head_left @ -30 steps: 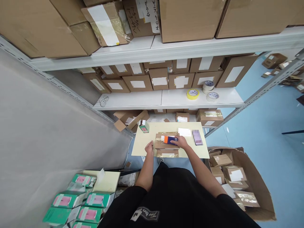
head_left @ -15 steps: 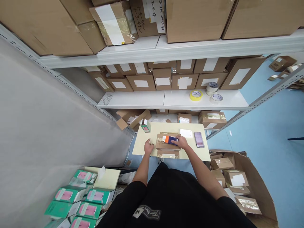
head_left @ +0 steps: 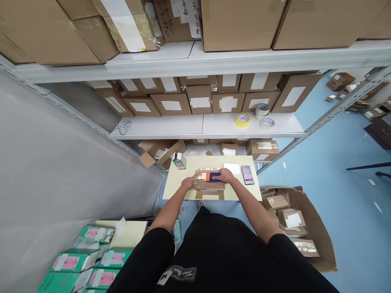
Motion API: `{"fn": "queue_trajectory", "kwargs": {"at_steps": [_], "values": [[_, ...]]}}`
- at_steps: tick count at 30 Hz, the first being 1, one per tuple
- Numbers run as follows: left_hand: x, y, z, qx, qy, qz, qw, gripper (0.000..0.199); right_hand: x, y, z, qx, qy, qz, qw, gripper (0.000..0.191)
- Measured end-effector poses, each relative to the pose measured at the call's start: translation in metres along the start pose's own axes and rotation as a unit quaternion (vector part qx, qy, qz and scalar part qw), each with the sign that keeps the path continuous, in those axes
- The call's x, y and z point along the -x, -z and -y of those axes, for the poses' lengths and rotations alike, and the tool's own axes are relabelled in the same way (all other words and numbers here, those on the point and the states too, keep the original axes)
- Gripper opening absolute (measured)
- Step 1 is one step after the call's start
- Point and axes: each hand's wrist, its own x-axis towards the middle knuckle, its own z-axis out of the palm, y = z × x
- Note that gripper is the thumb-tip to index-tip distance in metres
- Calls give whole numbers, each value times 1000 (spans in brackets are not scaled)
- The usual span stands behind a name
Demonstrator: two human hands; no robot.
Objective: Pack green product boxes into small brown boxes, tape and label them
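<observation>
On the cream table (head_left: 175, 188) lies a brown cardboard box (head_left: 209, 185), its lower flap hanging toward me with a white label on it. My left hand (head_left: 190, 181) is closed on the box's left edge. A small navy and orange box (head_left: 210, 176) rests on top of the cardboard, and my right hand (head_left: 226, 175) grips its right end. Shiny tape shows along the cardboard's far edge. White paper (head_left: 232, 168) and a phone (head_left: 247, 175) lie right of the cardboard. A green and pink box (head_left: 179, 161) with a raised flap stands at the table's far left corner.
Ahead are shelves (head_left: 171, 127) with cardboard boxes and a yellow tape roll (head_left: 242, 119). A large carton (head_left: 320, 240) of parcels sits at lower right. Several green boxes (head_left: 65, 262) are stacked at lower left.
My left hand has moved from the bare tabletop onto the cardboard box's left edge. The cardboard looks tilted or lifted at its far side. My view has shifted right.
</observation>
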Motion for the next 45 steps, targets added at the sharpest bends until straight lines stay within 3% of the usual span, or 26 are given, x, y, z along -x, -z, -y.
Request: {"fn": "queue_trajectory", "kwargs": {"at_steps": [8,13,22,25,28,32,38,41,45], "values": [[-1,0,0,2,7,18,1000,98,11,15,-30,9,0,3,1000,51],[-4,-1,3,17,-1,18,1000,100,32,39,-74,48,-31,-15,998,58],[-11,-2,8,17,-15,23,999,100,86,67,-154,70,-91,-13,993,52],[-11,-2,8,19,-19,22,999,100,92,71,-165,78,-104,-13,991,52],[-10,0,6,15,-21,19,999,100,84,69,-159,100,-136,-15,986,52],[-8,3,1,1,-7,25,1000,102,54,43,-121,102,-211,-16,972,56],[-10,4,-1,13,1,29,1000,105,19,-28,-52,39,-243,-25,969,37],[-12,1,1,20,4,27,999,106,27,-59,-50,25,-256,-31,966,34],[-14,-2,3,41,0,23,999,109,59,-96,-80,-19,-331,-66,941,42]]}}
